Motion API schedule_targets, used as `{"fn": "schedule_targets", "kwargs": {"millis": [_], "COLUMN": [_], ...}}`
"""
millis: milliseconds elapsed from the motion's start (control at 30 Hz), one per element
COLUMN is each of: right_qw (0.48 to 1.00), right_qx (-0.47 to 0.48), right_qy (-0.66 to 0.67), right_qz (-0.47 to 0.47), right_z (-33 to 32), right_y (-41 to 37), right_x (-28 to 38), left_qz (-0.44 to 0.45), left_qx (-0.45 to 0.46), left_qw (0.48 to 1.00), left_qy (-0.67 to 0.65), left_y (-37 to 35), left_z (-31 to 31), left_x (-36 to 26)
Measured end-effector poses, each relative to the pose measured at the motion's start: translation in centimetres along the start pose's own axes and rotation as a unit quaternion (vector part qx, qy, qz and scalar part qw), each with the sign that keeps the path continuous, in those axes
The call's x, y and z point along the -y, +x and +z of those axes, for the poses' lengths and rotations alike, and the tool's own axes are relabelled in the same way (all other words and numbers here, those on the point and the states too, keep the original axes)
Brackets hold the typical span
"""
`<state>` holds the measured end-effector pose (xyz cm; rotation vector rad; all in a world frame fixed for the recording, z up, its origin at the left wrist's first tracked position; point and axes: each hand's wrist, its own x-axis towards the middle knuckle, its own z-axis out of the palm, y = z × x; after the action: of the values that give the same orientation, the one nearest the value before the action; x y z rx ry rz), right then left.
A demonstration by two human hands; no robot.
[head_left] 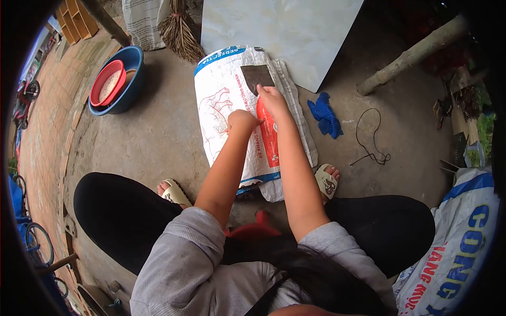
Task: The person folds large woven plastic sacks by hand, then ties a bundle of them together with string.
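A white woven sack (216,113) with red and blue print lies flat on the ground between my feet. At its upper right is a dark, flat rectangular piece (254,75). My right hand (272,101) is closed at the lower edge of this piece, thumb on top and the other fingers mostly hidden. Lower and to the left, my left hand (243,121) rests on the printed face of the sack, its fingers curled. Whatever it may grip is hidden beneath it. Another pale sack layer (308,142) shows along the right edge.
A blue basin (138,68) holding a red one (124,79) stands at left. A straw broom (182,37) and a marbled board (274,31) are at the back. Blue cloth (325,116) and a dark cord (369,152) lie right, near a wooden pole (411,58).
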<state>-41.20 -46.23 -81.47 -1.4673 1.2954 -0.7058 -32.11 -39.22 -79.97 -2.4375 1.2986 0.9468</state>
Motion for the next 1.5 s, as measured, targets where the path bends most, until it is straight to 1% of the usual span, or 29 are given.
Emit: {"fn": "schedule_targets", "kwargs": {"millis": [33, 67, 100, 133, 167, 233, 300, 333, 367, 433, 467, 500, 567, 633, 767, 833, 900, 967, 1033, 1133, 1167, 1233, 1300, 1333, 1367, 1400, 1433, 1467, 1500], "right_qw": [1.000, 0.996, 0.983, 0.965, 0.951, 0.950, 0.947, 0.945, 0.943, 0.932, 0.939, 0.945, 0.956, 0.999, 0.997, 0.995, 0.989, 0.984, 0.983, 0.919, 0.918, 0.889, 0.897, 0.950, 0.967, 0.967, 0.957, 0.924, 0.869], "right_qx": [0.000, -0.002, -0.004, 0.054, 0.026, -0.008, -0.018, -0.019, -0.019, -0.023, -0.026, -0.030, -0.028, 0.021, 0.022, 0.050, 0.088, 0.104, 0.103, 0.195, 0.197, 0.215, 0.187, 0.096, 0.001, -0.001, 0.017, 0.037, 0.057], "right_qy": [-0.002, -0.092, -0.179, -0.241, -0.295, -0.304, -0.312, -0.315, -0.319, -0.338, -0.307, -0.274, -0.229, -0.005, 0.016, 0.041, 0.075, 0.101, 0.110, 0.287, 0.288, 0.334, 0.312, 0.151, -0.016, -0.014, 0.141, 0.293, 0.437], "right_qz": [0.001, 0.014, 0.027, 0.087, 0.086, 0.073, 0.071, 0.083, 0.094, 0.126, 0.151, 0.176, 0.180, 0.049, 0.071, 0.079, 0.095, 0.106, 0.107, 0.187, 0.189, 0.228, 0.250, 0.257, 0.254, 0.254, 0.251, 0.241, 0.226], "right_z": [0.4, 0.9, 1.3, 1.4, 1.9, 2.6, 2.2, 1.8, 1.3, -0.5, -1.2, -1.4, -1.1, 0.1, 0.1, -0.3, -0.1, -0.1, -0.3, -0.1, 0.4, 1.2, 3.2, 3.5, 3.5, 3.4, 3.3, 3.2, 3.2], "right_y": [-0.4, -1.0, -1.8, -2.7, -4.2, -4.9, -4.8, -4.6, -4.4, -5.0, -5.0, -5.0, -4.5, -2.7, -3.8, -3.8, -3.5, -3.6, -3.7, -5.3, -5.8, -6.5, -5.6, -5.5, -5.3, -5.0, -4.5, -4.0, -3.7], "right_x": [0.4, 0.7, 0.8, 1.1, 1.0, -0.1, -0.6, -0.8, -0.9, 0.2, -0.4, -0.9, -3.5, -8.8, -7.4, -7.0, -7.0, -6.4, -6.4, -5.3, -5.8, -7.0, -11.2, -11.8, -12.6, -13.3, -14.4, -15.3, -16.2], "left_qz": [-0.055, -0.054, -0.013, 0.027, 0.028, 0.140, 0.019, -0.007, -0.035, -0.046, -0.105, -0.159, -0.148, -0.251, -0.186, -0.183, -0.043, 0.024, 0.075, 0.120, 0.117, 0.180, 0.221, 0.233, 0.246, 0.254, 0.262, 0.268, 0.247], "left_qx": [-0.014, -0.013, -0.021, -0.029, -0.030, -0.030, 0.042, 0.060, 0.078, -0.179, -0.291, -0.391, -0.257, -0.305, -0.315, -0.259, -0.195, -0.128, -0.026, -0.049, -0.050, -0.015, 0.020, 0.029, 0.038, 0.035, 0.032, -0.019, -0.025], "left_qw": [0.998, 0.998, 0.999, 0.998, 0.998, 0.989, 0.986, 0.944, 0.873, 0.823, 0.865, 0.874, 0.891, 0.859, 0.865, 0.825, 0.658, 0.680, 0.639, 0.733, 0.734, 0.826, 0.857, 0.879, 0.899, 0.912, 0.923, 0.932, 0.950], "left_qy": [0.008, 0.007, 0.022, 0.039, 0.040, 0.047, -0.162, -0.325, -0.480, -0.537, -0.396, -0.241, -0.344, -0.325, -0.344, -0.468, -0.726, -0.722, -0.765, -0.667, -0.667, -0.534, -0.466, -0.414, -0.360, -0.320, -0.280, -0.244, -0.190], "left_y": [0.3, 0.6, 1.0, 1.4, 2.0, 3.4, 0.3, 1.4, 3.2, 8.0, 8.1, 7.9, 8.5, 5.7, 5.9, 6.0, 6.5, 5.8, 3.5, 1.5, 0.8, -0.7, -2.2, -2.4, -2.7, -3.1, -3.6, -3.9, -4.0], "left_z": [0.9, 1.2, 1.4, 1.4, 1.1, -0.2, -4.1, -4.3, -4.1, -0.8, 0.4, 1.6, 3.6, 5.6, 7.6, 6.4, 5.6, 4.2, 1.0, -3.8, -5.3, -8.4, -10.1, -10.1, -10.2, -10.1, -10.1, -9.8, -9.8], "left_x": [-0.9, -0.9, -0.7, -0.4, 0.4, 3.0, 5.3, 7.4, 10.0, 15.3, 16.3, 17.1, 18.0, 13.8, 12.5, 12.8, 13.2, 13.6, 13.7, 14.9, 15.1, 15.1, 13.0, 11.7, 10.0, 8.4, 6.7, 5.1, 3.5]}}
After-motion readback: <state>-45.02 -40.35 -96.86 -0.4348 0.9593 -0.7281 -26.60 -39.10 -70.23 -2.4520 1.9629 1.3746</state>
